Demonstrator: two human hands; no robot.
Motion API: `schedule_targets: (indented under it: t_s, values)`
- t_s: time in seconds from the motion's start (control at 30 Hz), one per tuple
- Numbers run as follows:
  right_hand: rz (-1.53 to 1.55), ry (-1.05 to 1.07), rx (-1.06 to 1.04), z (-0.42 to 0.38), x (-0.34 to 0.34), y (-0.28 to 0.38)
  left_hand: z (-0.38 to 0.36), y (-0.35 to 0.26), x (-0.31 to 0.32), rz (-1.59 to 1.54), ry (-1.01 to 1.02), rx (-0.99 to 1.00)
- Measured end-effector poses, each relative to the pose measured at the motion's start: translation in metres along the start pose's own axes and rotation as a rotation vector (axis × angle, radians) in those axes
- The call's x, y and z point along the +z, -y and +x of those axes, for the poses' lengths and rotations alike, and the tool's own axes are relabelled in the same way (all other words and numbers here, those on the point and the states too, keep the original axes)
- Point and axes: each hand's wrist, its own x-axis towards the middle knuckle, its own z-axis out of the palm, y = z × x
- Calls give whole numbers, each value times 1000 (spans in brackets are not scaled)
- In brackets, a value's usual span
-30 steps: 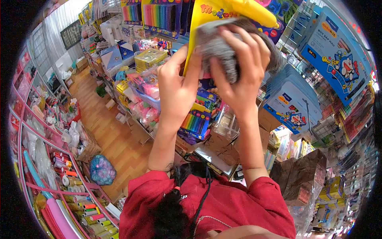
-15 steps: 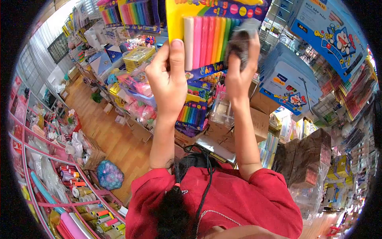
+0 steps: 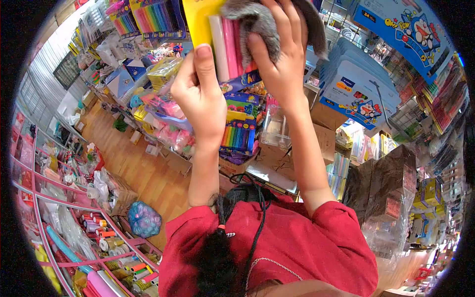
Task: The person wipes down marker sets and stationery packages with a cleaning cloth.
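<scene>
My left hand [image 3: 200, 96] grips the lower left edge of a modelling clay pack [image 3: 228, 54], thumb on its front. The pack has a yellow and purple card with coloured clay sticks, and its top runs out of the picture. A grey cloth [image 3: 262, 29] lies across the front of the pack under my right hand [image 3: 287, 59], whose fingers press and hold it. White and pink sticks show at the left; the cloth and hand hide the others.
More clay packs hang at the upper left [image 3: 157, 19], and another pack [image 3: 238, 131] sits below my hands. Blue crayon boxes [image 3: 358, 94] stand at the right. Pink-framed shelving [image 3: 74, 185] with rolls lines the left. A wrapped bundle [image 3: 144, 219] rests on the wooden floor [image 3: 153, 183].
My right hand has swept the cloth leftward from the pack's right edge over its middle, covering several clay sticks. The pack and my left hand have shifted slightly left.
</scene>
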Motion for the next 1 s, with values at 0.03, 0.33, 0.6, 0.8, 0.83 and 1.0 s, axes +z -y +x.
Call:
schedule_targets:
  t_s: [0.03,0.33,0.6,0.8,0.83,1.0]
  values:
    - [-30,-40,-23,-5,-1,0,-1,0,3,-25,-25,-3]
    - [-120,-52,273,-54,12,9,0,9,-1,28,-68,-22]
    - [96,375,317,-90,-13,30,13,5,-22,58,30,-10]
    - [523,380,596,-101,-47,49,-7,23,-42,-349,215,-352]
    - [598,270,669,-103,-51,55,-15,32,-46,-404,250,-390]
    - [694,39,751,-118,-35,64,-84,42,-23,-785,261,-290]
